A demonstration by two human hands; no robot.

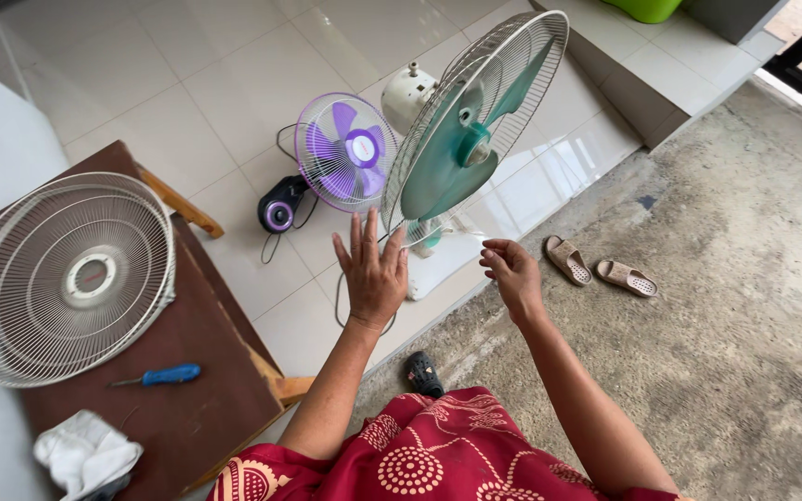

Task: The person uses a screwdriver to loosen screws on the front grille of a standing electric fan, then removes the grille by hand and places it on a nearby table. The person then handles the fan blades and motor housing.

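**Teal Fan on Tiled Floor, Both Hands at Rear Guard**

Setting: white tiled floor (234, 74) meeting rough concrete. The teal fan (471, 130) stands on the tiles, blades exposed, rear guard fitted. Left hand (373, 269), fingers spread and released, touches the guard's lower rim. Right hand (512, 269), loosely curled, grasps nothing, just beside the fan base. Left of the fan: purple fan (345, 153). Farther left: desk (187, 371) carrying detached grille (67, 278) and blue screwdriver (160, 376).
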